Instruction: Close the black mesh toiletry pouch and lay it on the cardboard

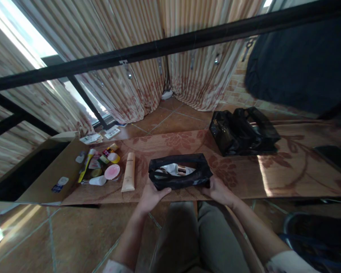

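A black open-topped pouch (184, 183) sits at the near edge of the bench, directly before me. Inside it lie several small white and rose-gold cosmetic items (174, 169), too jumbled to name singly. At the pouch's left end, my left hand (152, 196) grips it with the thumb on the front side. My right hand (219, 192) closes round the opposite end, its fingertips partly hidden. Left of the pouch lies a beige cosmetic tube (129, 172). Beyond the tube are a pink round container (112, 172), a white small bottle (97, 180) and a yellow slim package (85, 167).
An open cardboard box (51, 170) stands at the left end of the patterned bench (173, 142). Black bags (238, 131) stand to the right, with a dark flat object (333, 157) farther along. A black metal rail (170, 43) crosses ahead, before the curtains (125, 76).
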`<state>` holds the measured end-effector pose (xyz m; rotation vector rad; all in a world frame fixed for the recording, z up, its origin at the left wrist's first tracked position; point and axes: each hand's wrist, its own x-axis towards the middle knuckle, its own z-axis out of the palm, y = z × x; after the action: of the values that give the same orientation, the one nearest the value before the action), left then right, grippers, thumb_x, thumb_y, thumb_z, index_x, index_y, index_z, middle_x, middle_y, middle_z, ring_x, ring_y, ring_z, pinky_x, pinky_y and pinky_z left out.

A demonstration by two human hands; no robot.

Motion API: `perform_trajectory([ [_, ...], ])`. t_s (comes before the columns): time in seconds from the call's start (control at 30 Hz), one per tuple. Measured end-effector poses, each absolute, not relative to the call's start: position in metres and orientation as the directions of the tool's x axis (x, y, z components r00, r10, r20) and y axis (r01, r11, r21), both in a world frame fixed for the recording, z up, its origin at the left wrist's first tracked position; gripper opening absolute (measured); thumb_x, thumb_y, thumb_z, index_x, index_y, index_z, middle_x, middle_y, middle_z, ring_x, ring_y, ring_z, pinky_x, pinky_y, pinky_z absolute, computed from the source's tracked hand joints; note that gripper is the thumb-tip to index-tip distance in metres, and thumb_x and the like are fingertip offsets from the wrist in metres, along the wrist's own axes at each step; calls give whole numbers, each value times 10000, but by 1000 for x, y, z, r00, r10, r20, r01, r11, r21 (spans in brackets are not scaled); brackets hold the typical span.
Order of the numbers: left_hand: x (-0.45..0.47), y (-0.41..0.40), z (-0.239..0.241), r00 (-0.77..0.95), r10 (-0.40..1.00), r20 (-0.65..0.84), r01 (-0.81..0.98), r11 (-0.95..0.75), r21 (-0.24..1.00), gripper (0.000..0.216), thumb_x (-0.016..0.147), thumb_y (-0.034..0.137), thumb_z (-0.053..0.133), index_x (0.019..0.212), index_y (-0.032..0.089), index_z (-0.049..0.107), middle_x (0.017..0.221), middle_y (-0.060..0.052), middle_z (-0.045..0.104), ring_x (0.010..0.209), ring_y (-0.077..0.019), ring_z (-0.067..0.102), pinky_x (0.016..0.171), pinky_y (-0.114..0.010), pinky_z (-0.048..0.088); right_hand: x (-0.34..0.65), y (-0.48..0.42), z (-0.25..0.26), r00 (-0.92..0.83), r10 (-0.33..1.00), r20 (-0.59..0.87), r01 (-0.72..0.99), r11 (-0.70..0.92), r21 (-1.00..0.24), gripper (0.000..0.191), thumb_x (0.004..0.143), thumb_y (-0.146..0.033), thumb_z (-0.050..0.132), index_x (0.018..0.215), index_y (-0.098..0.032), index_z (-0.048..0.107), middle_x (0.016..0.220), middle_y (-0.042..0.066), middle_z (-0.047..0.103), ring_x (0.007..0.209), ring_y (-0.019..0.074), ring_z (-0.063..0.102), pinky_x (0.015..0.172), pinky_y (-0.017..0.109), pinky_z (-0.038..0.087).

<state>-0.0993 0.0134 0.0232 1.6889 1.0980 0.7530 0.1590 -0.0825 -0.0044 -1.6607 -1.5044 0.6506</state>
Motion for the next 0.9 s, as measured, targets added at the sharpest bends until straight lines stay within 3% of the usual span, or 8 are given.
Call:
perform_trajectory([
  [0.07, -95, 26, 21, 466, 884, -34, 232, -85, 969, 677, 613, 327, 766, 1202, 136, 492, 1209, -106, 589, 1154, -241, 530, 1016, -384, 388, 158, -80, 0, 169, 982, 85, 540, -20, -841, 556, 673, -295, 661, 1194, -144, 540, 1152, 93, 627, 1080, 269, 565, 938, 406, 441],
  [0.2, -82, 46, 13, 394, 916, -74, 153, 14, 988, 630, 643, 381, 744, 1185, 135, 538, 1151, -91, 634, 1094, -243, 571, 960, -368, 434, 154, -66, 3, 246, 966, 80, 466, -46, -884, 573, 759, -422, 626, 1258, -180, 480, 1175, 83, 621, 1071, 232, 574, 930, 376, 440],
  [0.43, -66, 51, 1, 141, 990, -28, 271, -11, 962, 493, 761, 517, 596, 1077, 140, 629, 1028, -85, 685, 998, -233, 612, 892, -326, 452, 146, -47, -6, 471, 879, 69, 525, -217, -823, 478, 818, -540, 501, 1160, -215, 577, 1045, 74, 671, 977, 248, 611, 865, 389, 445],
  [0.7, -65, 65, 11, 95, 993, -73, 477, 19, 879, 550, 779, 615, 511, 1059, 163, 652, 1011, -115, 690, 1028, -299, 603, 918, -405, 418, 141, -47, -7, 499, 861, 99, 621, -276, -733, 508, 871, -553, 386, 1176, -189, 567, 1028, 106, 667, 962, 265, 608, 819, 377, 439],
  [0.9, -65, 65, 13, 102, 991, -89, 443, 35, 896, 564, 776, 624, 514, 1083, 171, 652, 1057, -118, 685, 1075, -299, 589, 959, -407, 396, 142, -49, -8, 482, 870, 107, 603, -240, -761, 500, 889, -541, 355, 1181, -188, 557, 1050, 103, 666, 976, 251, 612, 839, 372, 443],
])
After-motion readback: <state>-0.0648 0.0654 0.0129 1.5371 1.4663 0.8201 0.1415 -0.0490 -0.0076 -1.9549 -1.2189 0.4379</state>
